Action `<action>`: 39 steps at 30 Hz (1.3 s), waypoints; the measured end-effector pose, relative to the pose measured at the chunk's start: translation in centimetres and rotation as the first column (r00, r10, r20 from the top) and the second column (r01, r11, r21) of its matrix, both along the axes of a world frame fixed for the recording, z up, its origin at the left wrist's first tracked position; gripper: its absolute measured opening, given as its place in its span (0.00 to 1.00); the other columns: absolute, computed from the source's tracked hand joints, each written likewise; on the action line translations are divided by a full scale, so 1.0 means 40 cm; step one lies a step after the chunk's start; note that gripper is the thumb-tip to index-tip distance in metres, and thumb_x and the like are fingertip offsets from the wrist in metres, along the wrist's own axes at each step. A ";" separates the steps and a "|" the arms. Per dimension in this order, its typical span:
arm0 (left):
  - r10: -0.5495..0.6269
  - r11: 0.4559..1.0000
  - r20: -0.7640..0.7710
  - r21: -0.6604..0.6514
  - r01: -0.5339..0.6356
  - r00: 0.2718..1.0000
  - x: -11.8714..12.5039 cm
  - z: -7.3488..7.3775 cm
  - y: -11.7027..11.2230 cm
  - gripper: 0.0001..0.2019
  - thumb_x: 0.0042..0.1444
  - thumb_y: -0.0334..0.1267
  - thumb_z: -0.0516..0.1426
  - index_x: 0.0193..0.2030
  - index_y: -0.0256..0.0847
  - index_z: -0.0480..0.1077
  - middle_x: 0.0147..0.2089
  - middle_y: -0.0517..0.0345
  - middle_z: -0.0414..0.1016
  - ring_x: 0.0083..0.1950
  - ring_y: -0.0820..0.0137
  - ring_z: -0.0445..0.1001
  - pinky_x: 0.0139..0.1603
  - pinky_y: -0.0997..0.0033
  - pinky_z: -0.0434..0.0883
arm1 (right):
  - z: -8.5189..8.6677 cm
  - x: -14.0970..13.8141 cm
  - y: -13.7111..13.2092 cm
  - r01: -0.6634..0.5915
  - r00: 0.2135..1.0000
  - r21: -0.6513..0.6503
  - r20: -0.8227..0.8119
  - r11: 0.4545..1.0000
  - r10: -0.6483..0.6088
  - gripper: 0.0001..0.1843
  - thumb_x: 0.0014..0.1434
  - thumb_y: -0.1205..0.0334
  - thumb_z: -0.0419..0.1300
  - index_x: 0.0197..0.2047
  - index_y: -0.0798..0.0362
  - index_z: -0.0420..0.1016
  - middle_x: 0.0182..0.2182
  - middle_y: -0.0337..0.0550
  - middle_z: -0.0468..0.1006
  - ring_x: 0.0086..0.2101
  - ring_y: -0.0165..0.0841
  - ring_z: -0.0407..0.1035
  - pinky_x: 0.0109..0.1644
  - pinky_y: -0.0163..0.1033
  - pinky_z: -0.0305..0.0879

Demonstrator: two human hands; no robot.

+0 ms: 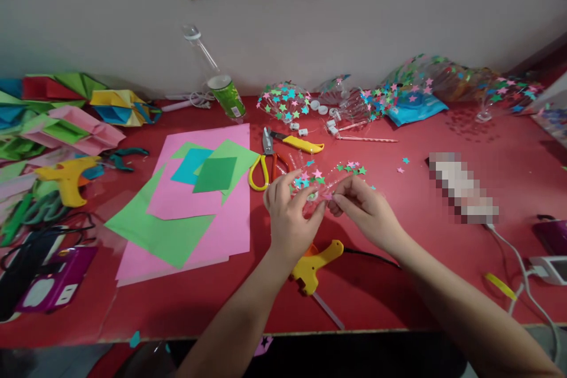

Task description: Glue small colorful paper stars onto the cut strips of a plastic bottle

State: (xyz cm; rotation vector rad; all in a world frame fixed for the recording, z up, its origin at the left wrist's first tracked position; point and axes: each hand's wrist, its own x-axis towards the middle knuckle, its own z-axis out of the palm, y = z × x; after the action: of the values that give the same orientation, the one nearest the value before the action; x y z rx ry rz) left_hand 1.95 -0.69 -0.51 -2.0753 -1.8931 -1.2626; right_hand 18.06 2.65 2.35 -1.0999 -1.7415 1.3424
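Note:
My left hand (pixel 287 215) is closed around a clear plastic piece (pixel 303 160) that carries small paper stars in pink, green and blue. Close beside it, the thumb and fingers of my right hand (pixel 367 209) pinch a small pink paper star (pixel 328 195) at the near edge of the plastic. Loose green and pink stars (pixel 352 168) lie just beyond my right hand. Below my hands rests a yellow glue gun (pixel 315 266) with a clear stick in its back end. Pliers (pixel 267 147) with yellow and red handles lie beyond my left hand.
Pink and green paper sheets (pixel 177 242) lie at the left. A yellow-handled cutter (pixel 303 143), a green can (pixel 227 96) and star-covered plastic pieces (pixel 283 101) are at the back. Folded paper shapes (pixel 73 130) and another glue gun (pixel 68 180) sit far left. A white cable (pixel 518 260) runs at right.

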 end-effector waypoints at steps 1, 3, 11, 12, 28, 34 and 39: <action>0.000 1.000 0.022 -0.009 0.000 1.000 0.003 -0.002 0.002 0.08 0.53 0.37 0.64 0.41 0.43 0.75 0.58 0.49 0.68 0.59 0.55 0.67 0.60 0.45 0.62 | -0.001 0.001 0.000 -0.004 1.000 0.004 0.011 1.000 0.004 0.06 0.63 0.58 0.54 0.34 0.49 0.63 0.28 0.37 0.75 0.29 0.30 0.72 0.35 0.38 0.70; -0.005 1.000 0.082 -0.029 0.008 0.997 0.008 -0.006 0.004 0.09 0.53 0.35 0.64 0.42 0.44 0.75 0.59 0.50 0.67 0.61 0.55 0.65 0.61 0.45 0.62 | -0.003 0.002 0.001 -0.007 0.999 0.009 0.032 1.000 0.006 0.06 0.63 0.59 0.53 0.34 0.50 0.64 0.28 0.38 0.75 0.29 0.30 0.71 0.35 0.38 0.69; -0.082 0.993 0.248 -0.060 0.100 0.965 0.012 -0.007 -0.004 0.09 0.52 0.28 0.62 0.39 0.44 0.74 0.63 0.52 0.63 0.65 0.57 0.61 0.64 0.47 0.63 | -0.010 0.006 0.004 -0.061 0.989 0.273 0.149 0.960 0.021 0.05 0.65 0.62 0.52 0.36 0.50 0.64 0.28 0.38 0.75 0.28 0.28 0.70 0.32 0.33 0.67; -0.089 0.992 0.251 -0.063 0.107 0.964 0.010 -0.007 -0.005 0.09 0.52 0.28 0.62 0.39 0.44 0.74 0.63 0.52 0.63 0.65 0.57 0.61 0.64 0.47 0.63 | -0.014 0.007 0.006 -0.074 0.984 0.370 0.181 0.926 0.007 0.05 0.66 0.63 0.52 0.36 0.50 0.64 0.28 0.38 0.75 0.28 0.27 0.70 0.32 0.32 0.66; -0.012 0.998 0.180 -0.052 0.022 0.984 0.003 -0.003 -0.015 0.06 0.52 0.30 0.61 0.36 0.43 0.69 0.57 0.51 0.67 0.62 0.57 0.64 0.63 0.45 0.63 | -0.051 0.032 0.025 -0.341 0.918 0.703 0.391 0.624 0.062 0.09 0.66 0.68 0.50 0.41 0.51 0.72 0.36 0.46 0.81 0.35 0.34 0.75 0.35 0.39 0.72; 0.019 1.000 0.027 -0.003 -0.018 0.999 -0.003 -0.006 0.002 0.07 0.56 0.33 0.60 0.42 0.44 0.72 0.58 0.49 0.66 0.61 0.56 0.64 0.65 0.44 0.58 | -0.053 0.022 0.026 -0.224 0.959 0.596 0.275 0.771 0.066 0.08 0.65 0.65 0.51 0.37 0.49 0.70 0.32 0.44 0.80 0.32 0.33 0.75 0.35 0.38 0.71; -0.008 1.000 0.076 -0.023 0.010 0.997 0.002 -0.012 0.008 0.11 0.56 0.31 0.60 0.45 0.45 0.74 0.62 0.50 0.63 0.64 0.56 0.62 0.66 0.42 0.56 | -0.065 0.020 0.022 -0.173 0.974 0.609 0.224 0.774 0.042 0.05 0.65 0.66 0.51 0.39 0.50 0.68 0.32 0.44 0.80 0.32 0.33 0.74 0.35 0.37 0.70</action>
State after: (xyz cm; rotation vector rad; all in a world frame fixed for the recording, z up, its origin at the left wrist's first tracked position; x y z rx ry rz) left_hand 2.04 -0.36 -0.97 -2.0780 -1.9400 -1.3472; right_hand 18.88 3.53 -0.24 -0.7658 -2.2010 0.6154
